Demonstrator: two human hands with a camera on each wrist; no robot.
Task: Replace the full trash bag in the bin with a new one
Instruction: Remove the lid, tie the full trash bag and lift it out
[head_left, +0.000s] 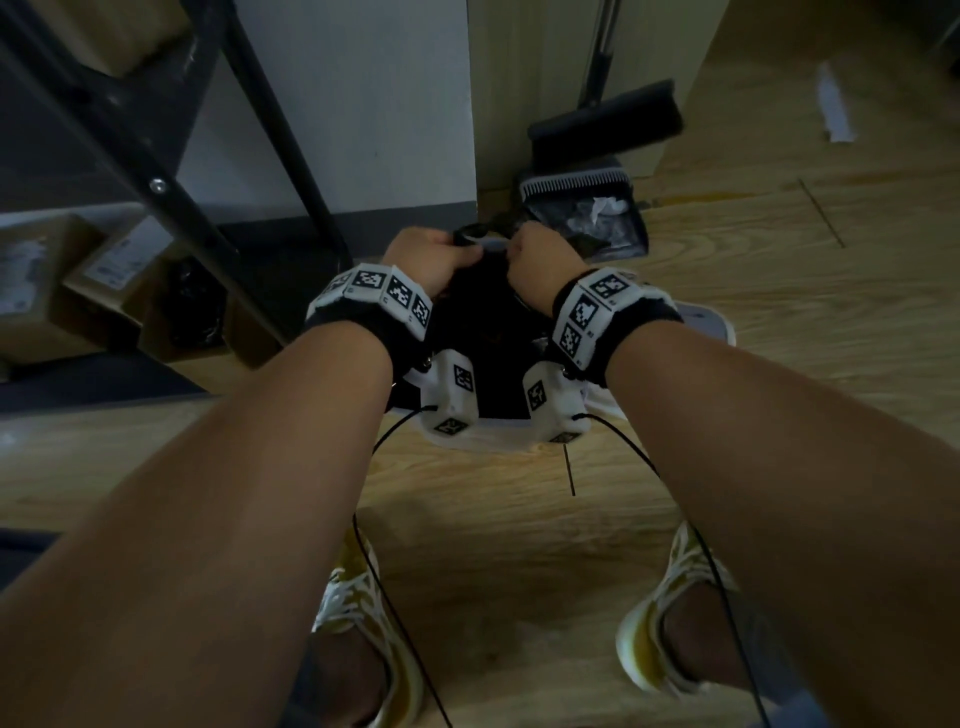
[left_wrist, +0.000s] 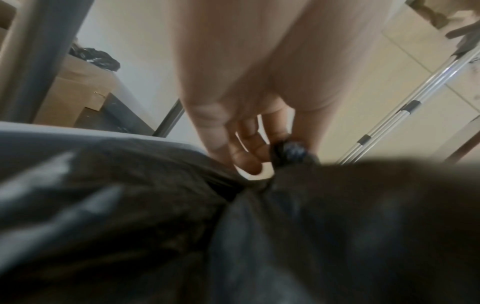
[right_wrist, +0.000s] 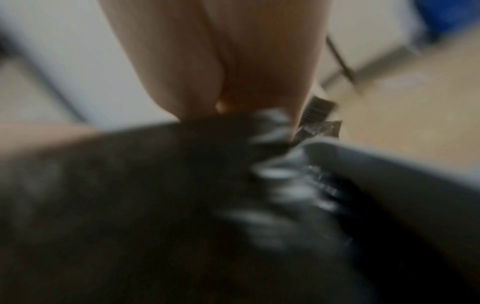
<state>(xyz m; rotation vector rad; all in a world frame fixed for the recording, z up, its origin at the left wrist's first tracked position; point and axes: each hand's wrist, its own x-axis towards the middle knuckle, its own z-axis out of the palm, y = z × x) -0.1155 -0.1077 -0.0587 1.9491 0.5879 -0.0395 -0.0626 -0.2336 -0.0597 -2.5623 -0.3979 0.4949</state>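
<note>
A black full trash bag (head_left: 485, 332) sits in a white bin (head_left: 711, 322) on the floor right in front of me. Its gathered top is bunched between my two hands. My left hand (head_left: 436, 257) grips one twisted end of the bag's top, and my right hand (head_left: 535, 254) pinches the other end close beside it. In the left wrist view my left hand (left_wrist: 249, 144) has its fingers curled round a rolled strip of the trash bag (left_wrist: 293, 152). The right wrist view is blurred; my right hand (right_wrist: 228, 98) holds the crumpled trash bag (right_wrist: 259, 127), with the bin (right_wrist: 389, 164) rim beside it.
A dustpan (head_left: 587, 218) holding scraps and a dark broom (head_left: 608, 119) stand just behind the bin against a white wall. A black metal shelf frame (head_left: 171, 187) with cardboard boxes (head_left: 78, 270) is at the left. Wooden floor spreads to the right, and my shoes (head_left: 363, 623) are below.
</note>
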